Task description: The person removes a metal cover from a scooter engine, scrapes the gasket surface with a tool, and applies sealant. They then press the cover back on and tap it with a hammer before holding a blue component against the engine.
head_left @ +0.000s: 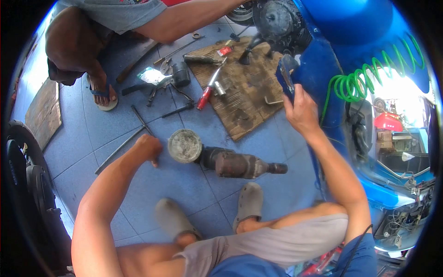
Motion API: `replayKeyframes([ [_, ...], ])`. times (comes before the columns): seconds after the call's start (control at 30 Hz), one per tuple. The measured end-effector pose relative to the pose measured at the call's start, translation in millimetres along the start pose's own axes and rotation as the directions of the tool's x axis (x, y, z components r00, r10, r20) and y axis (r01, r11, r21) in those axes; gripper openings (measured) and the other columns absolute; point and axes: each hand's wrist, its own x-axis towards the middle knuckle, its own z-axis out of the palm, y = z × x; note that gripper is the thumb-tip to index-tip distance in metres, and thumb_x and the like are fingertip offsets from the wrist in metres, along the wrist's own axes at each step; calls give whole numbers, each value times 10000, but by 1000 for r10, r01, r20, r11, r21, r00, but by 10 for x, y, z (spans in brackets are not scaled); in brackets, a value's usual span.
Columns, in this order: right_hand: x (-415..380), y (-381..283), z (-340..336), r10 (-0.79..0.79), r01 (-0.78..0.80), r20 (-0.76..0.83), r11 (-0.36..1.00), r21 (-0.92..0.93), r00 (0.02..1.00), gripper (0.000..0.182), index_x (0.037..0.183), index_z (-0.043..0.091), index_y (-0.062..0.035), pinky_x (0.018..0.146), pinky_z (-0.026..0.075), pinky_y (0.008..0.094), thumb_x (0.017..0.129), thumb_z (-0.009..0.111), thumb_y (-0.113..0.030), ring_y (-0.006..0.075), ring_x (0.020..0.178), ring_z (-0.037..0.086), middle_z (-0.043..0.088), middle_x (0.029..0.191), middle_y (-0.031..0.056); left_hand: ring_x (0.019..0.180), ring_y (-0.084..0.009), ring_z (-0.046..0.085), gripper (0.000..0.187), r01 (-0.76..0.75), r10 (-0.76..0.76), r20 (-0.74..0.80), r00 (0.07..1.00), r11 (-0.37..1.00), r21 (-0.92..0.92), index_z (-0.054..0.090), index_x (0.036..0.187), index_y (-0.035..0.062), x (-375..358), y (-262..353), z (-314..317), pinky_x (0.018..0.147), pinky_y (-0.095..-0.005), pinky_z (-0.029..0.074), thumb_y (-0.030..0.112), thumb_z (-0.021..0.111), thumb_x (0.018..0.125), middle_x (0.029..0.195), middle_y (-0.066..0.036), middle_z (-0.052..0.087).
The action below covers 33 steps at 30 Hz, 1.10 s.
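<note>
My left hand is closed low over the tiled floor, its curled fingers on one end of the crossbar of a T-handle wrench. The wrench's long shaft slants down to the left. An impact driver with a dark worn body lies between my feet and the co-worker's tools, beside a round, grimy metal tin lid. My right hand is raised at the right, gripping a dark blue piece with a shiny grey part, close to the blue body panel.
A stained wooden board bears a red-handled screwdriver, a socket and a hex key. Pliers and other tools lie left of it. A co-worker's arm reaches toward the engine. A green coiled hose hangs right.
</note>
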Motion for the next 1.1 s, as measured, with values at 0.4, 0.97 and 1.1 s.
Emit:
replayKeyframes([
  [0.4,-1,-4,-2,-3,3,0,1000,4,1000,269,989,510,10,743,553,514,923,710,-158,453,857,685,674,900,258,1036,-288,737,536,-8,8,-27,1000,1000,9,807,1048,150,-9,-5,17,883,-419,574,570,863,718,1015,-63,785],
  [0.97,-1,20,12,-27,27,-9,999,-19,1000,278,992,491,-4,730,550,509,939,705,-172,438,840,679,657,873,238,1054,-280,737,548,-11,11,-7,1000,1000,8,808,1072,141,5,-1,9,891,-419,573,574,850,739,1024,-59,790],
  [1.1,0,22,13,-31,30,-7,999,-14,1000,278,993,490,-5,730,549,509,942,703,-177,438,834,678,655,868,234,1048,-278,738,547,-10,10,11,1000,1000,19,809,1074,150,10,-2,1,887,-415,575,576,852,735,1024,-56,790],
])
